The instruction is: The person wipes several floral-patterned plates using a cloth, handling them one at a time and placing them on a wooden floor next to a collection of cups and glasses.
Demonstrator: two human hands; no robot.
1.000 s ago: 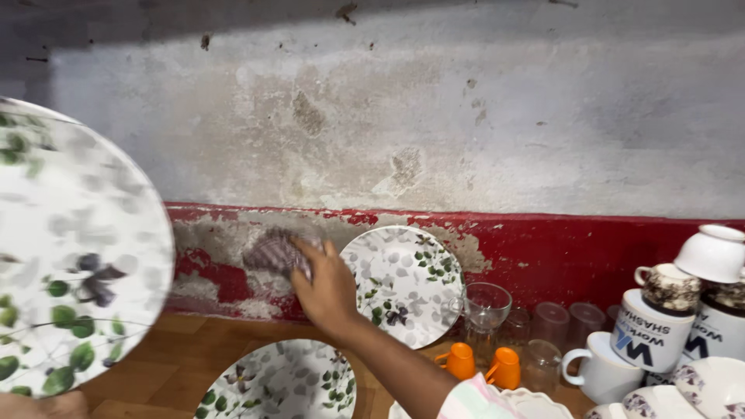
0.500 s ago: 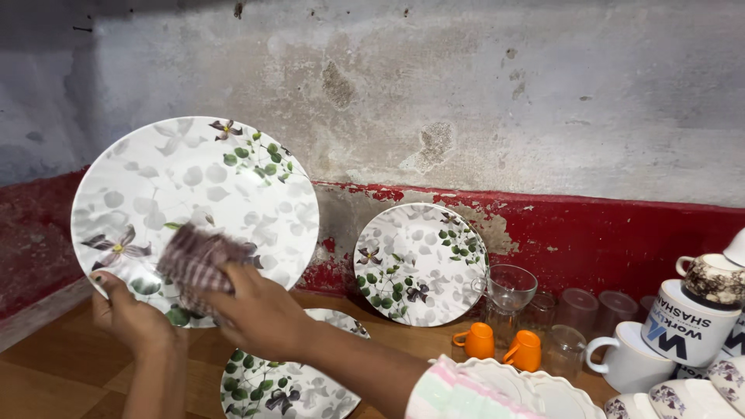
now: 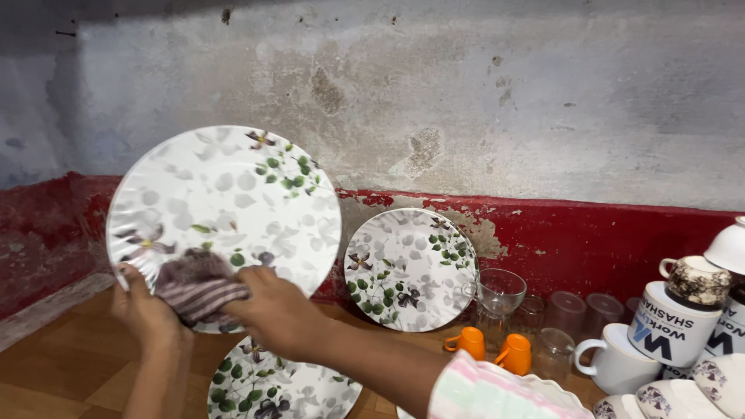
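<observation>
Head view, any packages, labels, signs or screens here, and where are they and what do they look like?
No packages, signs or screens.
White mug, right edge among stacked cups: round, dark lettering with a blue mark printed on its side.
Second white mug, just behind it at the frame edge: similar print, mostly cut off.
</observation>
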